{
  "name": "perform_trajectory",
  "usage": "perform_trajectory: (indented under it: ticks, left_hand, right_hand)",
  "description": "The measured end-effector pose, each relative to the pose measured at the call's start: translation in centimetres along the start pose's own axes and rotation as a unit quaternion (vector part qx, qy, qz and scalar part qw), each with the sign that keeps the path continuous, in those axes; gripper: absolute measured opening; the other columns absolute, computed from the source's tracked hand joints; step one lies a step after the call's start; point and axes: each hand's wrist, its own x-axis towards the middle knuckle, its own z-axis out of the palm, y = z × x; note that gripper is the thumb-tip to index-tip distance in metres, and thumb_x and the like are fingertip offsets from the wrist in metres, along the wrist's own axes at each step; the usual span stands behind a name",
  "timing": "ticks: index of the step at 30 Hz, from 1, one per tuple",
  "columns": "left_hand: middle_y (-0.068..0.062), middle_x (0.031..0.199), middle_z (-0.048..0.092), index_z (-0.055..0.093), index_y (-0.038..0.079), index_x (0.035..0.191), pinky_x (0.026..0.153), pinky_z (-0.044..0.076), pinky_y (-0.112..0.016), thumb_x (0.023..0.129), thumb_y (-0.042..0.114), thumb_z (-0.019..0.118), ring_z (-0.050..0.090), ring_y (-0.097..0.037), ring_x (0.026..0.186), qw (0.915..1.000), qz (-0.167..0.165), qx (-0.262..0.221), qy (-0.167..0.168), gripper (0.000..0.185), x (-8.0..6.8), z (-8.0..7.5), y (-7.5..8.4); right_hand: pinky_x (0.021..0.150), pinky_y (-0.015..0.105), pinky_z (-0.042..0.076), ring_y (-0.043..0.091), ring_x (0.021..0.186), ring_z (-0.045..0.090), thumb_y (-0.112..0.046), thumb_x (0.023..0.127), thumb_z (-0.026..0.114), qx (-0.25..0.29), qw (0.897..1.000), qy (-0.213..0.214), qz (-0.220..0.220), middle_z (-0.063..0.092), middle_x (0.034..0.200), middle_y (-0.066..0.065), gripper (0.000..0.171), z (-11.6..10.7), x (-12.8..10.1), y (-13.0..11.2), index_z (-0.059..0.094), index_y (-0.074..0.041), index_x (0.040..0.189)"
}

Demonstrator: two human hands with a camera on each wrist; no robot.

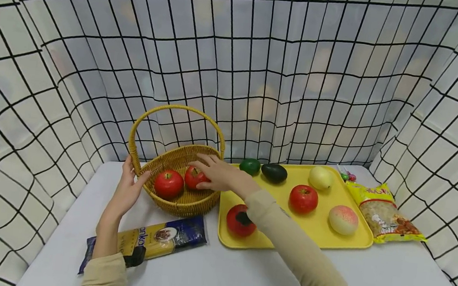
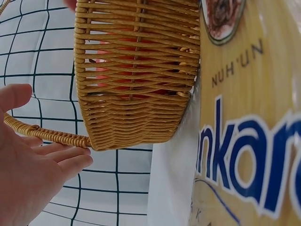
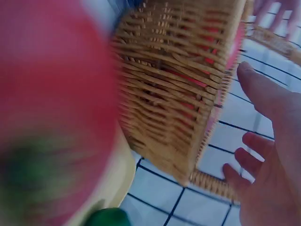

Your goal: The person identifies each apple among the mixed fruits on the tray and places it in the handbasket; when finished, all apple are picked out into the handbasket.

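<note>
A yellow wicker basket with a tall arched handle stands at the left in the head view. Two red apples lie in it, one at the left and one at the right. Over the basket's right rim reaches my right hand, its loosely spread fingers right at the right apple, which they partly cover. My left hand is at the handle's left base; in the left wrist view its straight fingers lie along the handle with the thumb apart. The right wrist view shows nothing gripped in the right hand.
Right of the basket, a yellow tray bears a red apple, a peach, a pale yellow fruit, an avocado, a green fruit and a red fruit. A pasta pack lies in front; a snack bag lies right. Netting surrounds the table.
</note>
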Motion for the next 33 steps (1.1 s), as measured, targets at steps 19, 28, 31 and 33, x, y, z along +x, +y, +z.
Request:
perform_trajectory:
  ticks: [19, 28, 31, 33]
  left_hand:
    - [-0.025, 0.169, -0.020, -0.032, 0.013, 0.158, 0.122, 0.009, -0.074, 0.111, 0.035, 0.041, -0.006, -0.052, 0.157, 1.0000, 0.004, 0.008, -0.005, 0.089, -0.8, -0.2, -0.4]
    - [-0.026, 0.169, -0.020, -0.031, 0.012, 0.159, 0.122, 0.009, -0.075, 0.111, 0.038, 0.041, -0.005, -0.054, 0.156, 0.9999, 0.008, 0.009, -0.008, 0.090, -0.7, 0.1, -0.1]
    - [-0.026, 0.169, -0.020, -0.031, 0.012, 0.159, 0.121, 0.010, -0.075, 0.111, 0.038, 0.040, -0.005, -0.054, 0.156, 0.9999, 0.008, 0.013, -0.007, 0.090, -0.4, 0.3, 0.1]
    - [-0.027, 0.169, -0.019, -0.031, 0.013, 0.159, 0.121, 0.011, -0.076, 0.111, 0.037, 0.040, -0.004, -0.054, 0.156, 0.9998, 0.009, 0.015, -0.003, 0.089, -0.3, 0.4, 0.2]
  right_hand:
    - [0.121, 0.046, 0.037, 0.022, 0.136, 0.050, -0.050, 0.102, 0.059, 0.167, 0.983, 0.075, 0.029, 0.060, 0.141, 0.003, 0.047, 5.6, -12.3, 1.0, 0.062, -0.020, 0.138]
    - [0.126, 0.052, 0.029, 0.026, 0.151, 0.034, -0.059, 0.100, 0.055, 0.153, 0.986, 0.046, 0.042, 0.040, 0.161, 0.004, 0.057, 6.8, -12.5, 0.0, 0.054, -0.026, 0.146]
    - [0.125, 0.051, 0.031, 0.025, 0.151, 0.035, -0.061, 0.099, 0.055, 0.151, 0.987, 0.031, 0.052, 0.040, 0.161, 0.004, 0.059, 6.8, -12.6, 0.2, 0.052, -0.027, 0.147]
    - [0.124, 0.050, 0.033, 0.025, 0.149, 0.036, -0.063, 0.098, 0.055, 0.152, 0.986, 0.021, 0.057, 0.040, 0.160, 0.004, 0.061, 6.8, -12.6, 0.3, 0.052, -0.028, 0.148]
